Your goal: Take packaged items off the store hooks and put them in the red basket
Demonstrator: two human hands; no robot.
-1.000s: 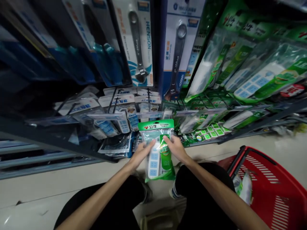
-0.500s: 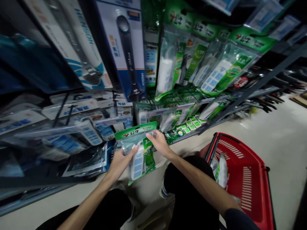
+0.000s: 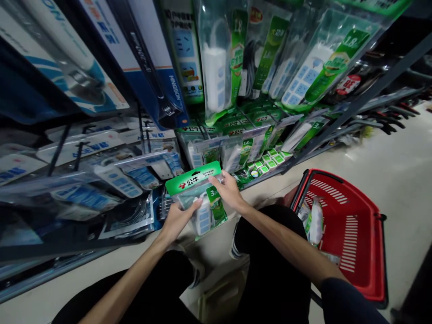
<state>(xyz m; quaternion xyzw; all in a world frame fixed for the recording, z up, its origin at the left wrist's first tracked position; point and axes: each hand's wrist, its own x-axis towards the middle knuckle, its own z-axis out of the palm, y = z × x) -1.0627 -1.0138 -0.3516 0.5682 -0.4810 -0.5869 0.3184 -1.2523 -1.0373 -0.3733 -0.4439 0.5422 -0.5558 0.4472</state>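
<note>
Between my hands is a packaged power strip [image 3: 203, 218] in a clear bag with a green header card, held in front of the lower rack. My left hand [image 3: 180, 218] grips its left side, thumb across the front. At the upper right, my right hand [image 3: 228, 191] pinches the bag near the header, thumb on the front. The fingers behind the pack are hidden. The white strip with pale blue sockets shows through the plastic, beside a green label marked 3.
More bagged power strips [image 3: 216, 81] hang above, beside carded wrenches [image 3: 158, 90] at the upper left. A red shopping basket [image 3: 362, 225] with a few packages inside stands on the floor at my right. A grey shelf bar [image 3: 340, 121] slants across the right.
The power strip pack has tilted, its top leaning away, and sits slightly further right and higher in view. Both hands still hold it. My view has shifted closer to the hanging packs.
</note>
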